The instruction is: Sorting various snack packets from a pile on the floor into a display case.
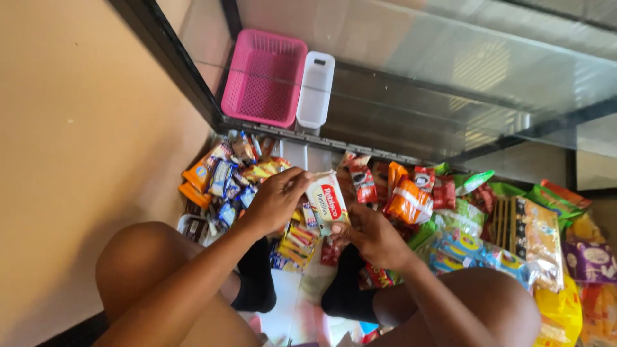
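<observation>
My left hand (277,196) and my right hand (373,236) together hold a small white packet with a red label (326,202) above a pile of snack packets on the floor. The left hand pinches the packet's top edge, and the right hand grips its lower end. Both forearms reach forward over my bare knees. Under the hands lie yellow and red wrapped sweets (297,241).
A pink plastic basket (265,78) and a narrow white container (315,88) sit inside a glass display cabinet (450,77). Snack bags spread right: orange packets (409,199), a biscuit bag (538,241), a purple bag (591,260). A tan wall (77,128) stands left.
</observation>
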